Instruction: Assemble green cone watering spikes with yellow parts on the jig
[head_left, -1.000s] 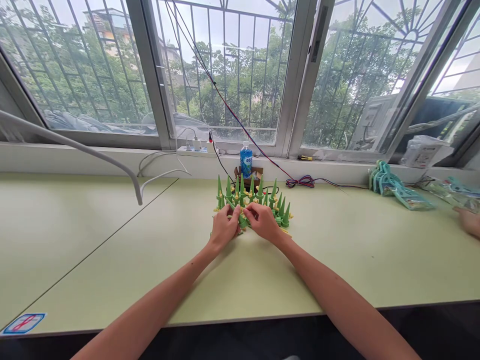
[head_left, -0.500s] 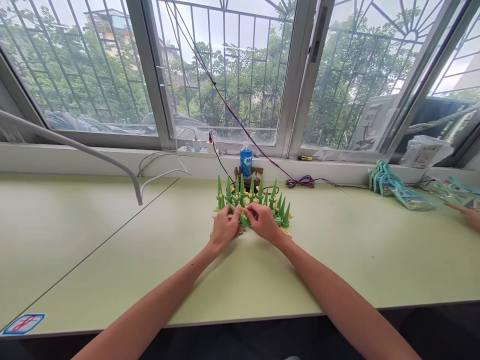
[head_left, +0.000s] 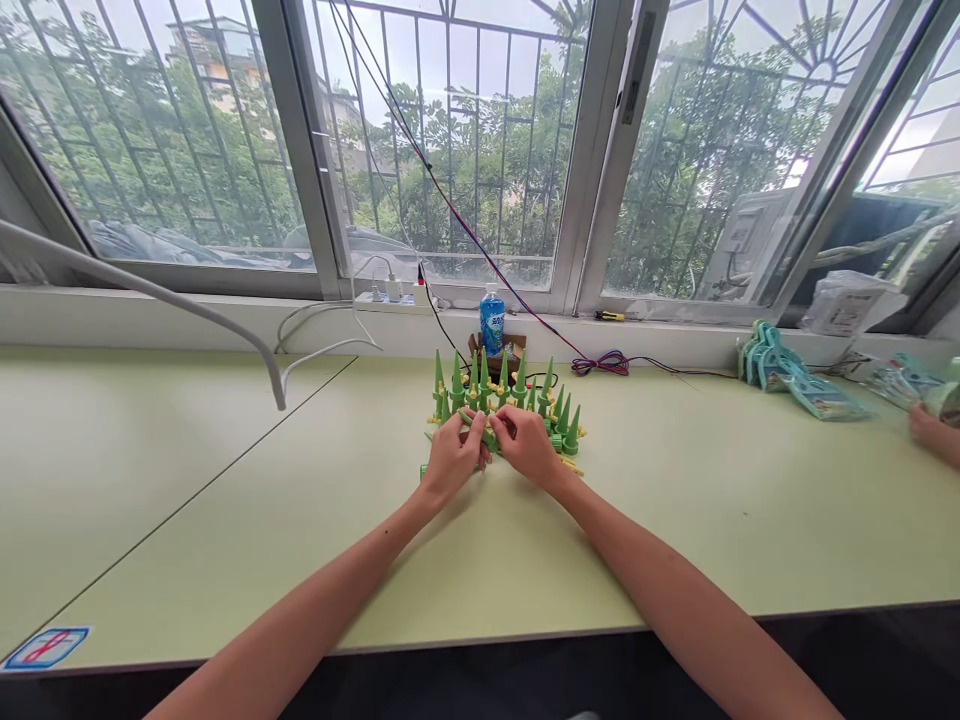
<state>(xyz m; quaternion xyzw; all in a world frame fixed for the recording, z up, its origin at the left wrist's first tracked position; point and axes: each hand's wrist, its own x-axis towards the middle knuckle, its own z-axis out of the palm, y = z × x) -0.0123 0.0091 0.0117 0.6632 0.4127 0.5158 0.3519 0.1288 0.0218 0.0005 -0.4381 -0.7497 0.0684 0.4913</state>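
Observation:
My left hand (head_left: 454,460) is closed around a green plastic plant watering spike (head_left: 489,438), held low over the table with its tip toward the upper left. Close beside it, my right hand (head_left: 529,445) pinches at the same spike, thumb and fingertips together on a small yellow valve that is mostly hidden. Behind both hands stand several upright green spikes (head_left: 520,383) with yellow valves on them. More green spikes (head_left: 571,435) stand just right of my right hand, and loose yellow pieces (head_left: 571,466) lie beside its wrist.
A blue bottle (head_left: 492,322) and an open cardboard box (head_left: 516,345) are behind the spikes. Coiled cable (head_left: 601,363) lies to their right. Turquoise packaged items (head_left: 802,375) lie at the far right, near another person's hand (head_left: 934,432). A white curved arm (head_left: 150,285) hangs at left.
My hands stay together at the spike, with only small shifts of the fingers and the spike. At the far right, the other person's hand now has a greenish object by it.

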